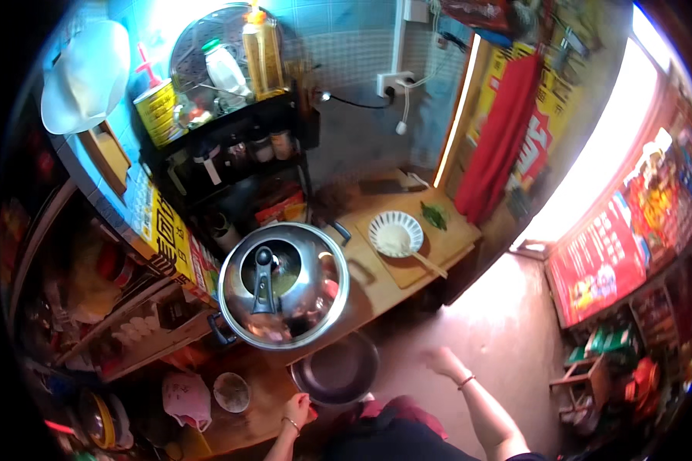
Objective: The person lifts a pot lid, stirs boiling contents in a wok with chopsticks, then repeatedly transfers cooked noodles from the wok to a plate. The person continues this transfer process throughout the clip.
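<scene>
My left hand (297, 408) grips the near rim of a dark round pan (336, 370) held below the wooden counter's (377, 284) edge. My right hand (440, 359) hangs free to the right of the pan, fingers spread, holding nothing. Just above the pan a large steel pot with a glass-and-steel lid and black knob (283, 284) sits on the counter. Further back a white bowl (396, 233) with a spoon rests on a wooden cutting board (438, 253), with green leaves (435, 216) beside it.
A black rack (231, 146) at the back holds bottles, a yellow tin and jars. A small bowl (231, 392) and a pink cloth (186, 398) lie at the lower left. A red cloth (504, 138) hangs by the doorway. Bare floor (507, 323) spreads to the right.
</scene>
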The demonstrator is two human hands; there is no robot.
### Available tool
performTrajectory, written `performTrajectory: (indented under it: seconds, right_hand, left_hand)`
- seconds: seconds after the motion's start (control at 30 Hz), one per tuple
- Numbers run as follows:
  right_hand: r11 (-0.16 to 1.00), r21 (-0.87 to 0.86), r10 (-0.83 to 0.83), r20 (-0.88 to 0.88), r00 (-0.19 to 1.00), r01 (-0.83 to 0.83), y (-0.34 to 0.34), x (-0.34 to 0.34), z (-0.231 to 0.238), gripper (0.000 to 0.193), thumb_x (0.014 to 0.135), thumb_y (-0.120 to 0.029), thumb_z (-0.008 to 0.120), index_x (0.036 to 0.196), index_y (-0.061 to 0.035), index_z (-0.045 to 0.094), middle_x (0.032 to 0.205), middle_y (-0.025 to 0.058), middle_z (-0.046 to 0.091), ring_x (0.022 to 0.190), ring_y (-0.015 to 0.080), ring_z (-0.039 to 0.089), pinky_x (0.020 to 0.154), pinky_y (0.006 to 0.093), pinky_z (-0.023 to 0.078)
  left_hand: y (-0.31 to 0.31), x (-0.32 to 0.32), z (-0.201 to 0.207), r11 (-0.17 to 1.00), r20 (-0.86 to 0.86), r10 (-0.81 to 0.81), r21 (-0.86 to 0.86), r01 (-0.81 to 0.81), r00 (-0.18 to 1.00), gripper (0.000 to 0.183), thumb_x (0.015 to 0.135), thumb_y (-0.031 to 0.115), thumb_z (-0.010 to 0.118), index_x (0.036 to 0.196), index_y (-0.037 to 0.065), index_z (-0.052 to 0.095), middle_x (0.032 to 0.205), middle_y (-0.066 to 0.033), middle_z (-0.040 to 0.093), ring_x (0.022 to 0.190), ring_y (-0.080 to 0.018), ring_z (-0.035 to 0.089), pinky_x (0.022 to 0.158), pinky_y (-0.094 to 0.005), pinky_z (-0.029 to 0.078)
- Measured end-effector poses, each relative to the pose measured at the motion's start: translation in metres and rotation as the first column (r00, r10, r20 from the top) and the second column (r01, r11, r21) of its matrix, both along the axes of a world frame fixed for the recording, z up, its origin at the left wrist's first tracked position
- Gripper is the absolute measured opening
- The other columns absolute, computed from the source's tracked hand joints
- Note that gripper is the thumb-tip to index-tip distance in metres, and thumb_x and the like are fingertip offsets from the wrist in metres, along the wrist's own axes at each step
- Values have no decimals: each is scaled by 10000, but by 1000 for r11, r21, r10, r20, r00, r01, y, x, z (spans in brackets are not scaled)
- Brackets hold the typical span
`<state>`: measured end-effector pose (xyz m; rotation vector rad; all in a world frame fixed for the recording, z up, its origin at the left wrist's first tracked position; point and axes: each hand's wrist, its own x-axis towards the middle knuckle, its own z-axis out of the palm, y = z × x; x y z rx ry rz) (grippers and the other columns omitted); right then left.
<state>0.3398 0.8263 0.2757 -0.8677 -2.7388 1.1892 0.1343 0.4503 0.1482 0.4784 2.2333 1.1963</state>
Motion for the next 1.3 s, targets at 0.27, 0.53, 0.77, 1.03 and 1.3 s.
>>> performTrajectory:
  seconds: [0.27,0.53,0.77,1.03,1.3]
  right_hand:
    - [985,-110,62,-489,870,-131,159,-246,189,182,883,-135,533,892,17,631,707,0,613,606,52,532,527,205,424]
    - [935,46,257,-772,581,-352,213,-480,329,207,867,-108,553,1043,-10,602,814,30,616,589,60,538,534,205,438]
    - [922,377,258,-774,579,94,274,-599,368,646,754,-417,670,1177,31,476,1010,161,599,918,288,590,805,371,465]
    - [846,519,406,-480,777,-121,266,-647,378,446,742,-393,657,924,13,626,860,177,650,822,267,630,733,369,489]
    - [914,297,399,-549,734,-275,242,-646,364,255,794,-239,610,785,15,595,653,73,603,551,149,566,483,296,441]
  left_hand:
    - [106,-30,257,998,-829,35,62,29,559,108,785,76,574,874,21,604,698,-119,576,623,-290,553,589,-376,442]
    - [167,-71,275,900,-808,266,12,-436,525,376,724,62,615,1085,-4,534,1086,-196,513,993,-371,489,868,-440,388]
    - [208,-93,265,743,-787,254,-214,-634,563,653,723,146,658,1291,10,366,1279,-224,367,1217,-385,320,1024,-477,245]
    - [215,-151,268,577,-834,71,-413,-704,548,706,693,236,703,1280,16,378,1301,-195,392,1260,-323,312,1046,-529,189]
    - [185,-174,263,625,-720,96,-494,-605,687,302,624,139,709,882,42,585,824,-137,608,804,-306,595,733,-395,471]
